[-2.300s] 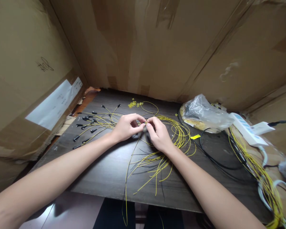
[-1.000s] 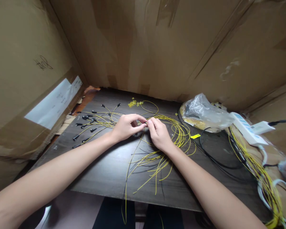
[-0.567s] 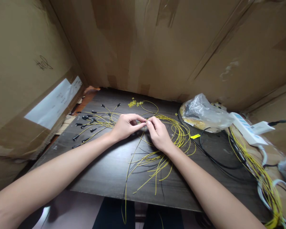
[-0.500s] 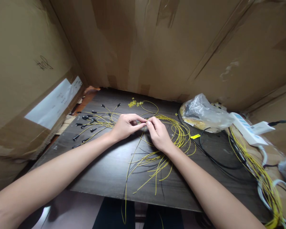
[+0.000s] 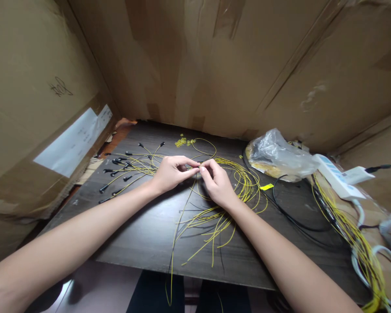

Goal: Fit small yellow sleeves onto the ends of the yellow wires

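My left hand (image 5: 173, 174) and my right hand (image 5: 217, 182) meet fingertip to fingertip above the middle of the dark table (image 5: 140, 234). Both pinch a thin yellow wire (image 5: 183, 208), which hangs from the fingertips down past the table's front edge. A small yellowish bit shows between the fingertips, too small to make out. Under and beside my right hand lies a loose coil of yellow wires (image 5: 247, 180), with loose ends fanned toward me. Left of my left hand, several wires end in black connectors (image 5: 115, 161).
Small yellow rings (image 5: 181, 141) lie at the back. To the right are a clear plastic bag (image 5: 276, 152), a yellow tag (image 5: 266, 187), a black cable (image 5: 289, 219), a white power strip (image 5: 339, 176) and another yellow wire bundle (image 5: 361, 252). Cardboard walls (image 5: 189, 65) enclose the table.
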`<move>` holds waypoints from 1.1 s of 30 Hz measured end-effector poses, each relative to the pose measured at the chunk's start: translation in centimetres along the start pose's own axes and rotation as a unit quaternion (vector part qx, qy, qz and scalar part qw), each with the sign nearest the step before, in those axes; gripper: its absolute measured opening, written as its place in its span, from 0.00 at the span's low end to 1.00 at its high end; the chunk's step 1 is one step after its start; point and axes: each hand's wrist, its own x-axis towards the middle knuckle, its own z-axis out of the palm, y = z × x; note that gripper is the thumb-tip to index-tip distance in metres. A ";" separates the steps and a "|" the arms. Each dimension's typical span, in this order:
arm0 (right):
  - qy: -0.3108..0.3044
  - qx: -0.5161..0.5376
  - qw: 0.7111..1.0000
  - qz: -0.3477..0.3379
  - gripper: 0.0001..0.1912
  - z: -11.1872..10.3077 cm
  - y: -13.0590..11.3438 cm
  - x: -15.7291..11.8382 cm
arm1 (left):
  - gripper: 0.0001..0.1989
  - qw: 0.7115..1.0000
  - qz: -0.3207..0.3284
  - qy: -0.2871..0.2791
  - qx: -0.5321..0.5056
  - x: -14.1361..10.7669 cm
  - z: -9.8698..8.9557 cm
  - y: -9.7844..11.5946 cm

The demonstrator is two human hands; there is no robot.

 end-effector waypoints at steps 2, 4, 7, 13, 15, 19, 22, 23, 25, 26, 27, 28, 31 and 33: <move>0.004 0.016 1.000 0.010 0.10 0.0 0.0 0.0 | 0.08 1.000 -0.002 -0.005 0.003 0.0 0.0 0.0; 0.010 0.026 1.000 0.013 0.11 0.1 0.0 0.0 | 0.08 1.000 0.003 -0.008 0.006 0.0 0.0 0.0; 0.022 0.031 0.999 0.010 0.11 0.1 0.0 0.0 | 0.08 1.000 0.012 -0.004 0.013 0.0 0.0 -0.1; 0.029 0.045 0.998 0.023 0.11 -0.1 -0.1 0.1 | 0.07 0.999 0.028 0.003 0.036 0.0 -0.1 -0.2; 0.027 0.047 0.998 0.027 0.12 -0.1 -0.1 0.1 | 0.07 0.999 0.033 0.005 0.041 0.0 -0.1 -0.2; 0.029 0.017 0.999 0.013 0.11 -0.2 -0.2 0.1 | 0.07 0.998 0.040 0.009 0.053 0.0 -0.2 -0.1; 0.027 -0.007 1.000 -0.002 0.11 -0.2 -0.2 0.0 | 0.07 0.997 0.044 0.017 0.054 0.0 -0.2 0.0; 0.025 -0.012 1.000 -0.007 0.11 -0.2 -0.2 0.0 | 0.06 0.997 0.044 0.019 0.053 0.0 -0.2 0.0; 0.023 -0.021 0.999 -0.016 0.11 -0.1 -0.2 0.0 | 0.06 0.998 0.043 0.019 0.050 0.0 -0.1 0.0; 0.020 -0.025 0.999 -0.019 0.11 -0.1 -0.2 0.0 | 0.06 0.998 0.043 0.018 0.050 0.0 -0.1 0.0; 0.017 -0.028 0.999 -0.022 0.12 -0.1 -0.2 0.0 | 0.06 0.998 0.044 0.017 0.051 0.0 -0.1 0.0; 0.015 -0.032 0.999 -0.024 0.12 -0.1 -0.2 0.0 | 0.06 0.997 0.048 0.016 0.052 0.0 -0.1 0.0; 0.010 -0.039 0.999 -0.032 0.13 -0.1 -0.1 0.0 | 0.05 0.997 0.060 0.014 0.054 0.0 -0.1 0.0; 0.007 -0.044 0.998 -0.039 0.14 0.0 -0.1 0.0 | 0.05 0.996 0.064 0.008 0.056 0.0 -0.1 0.0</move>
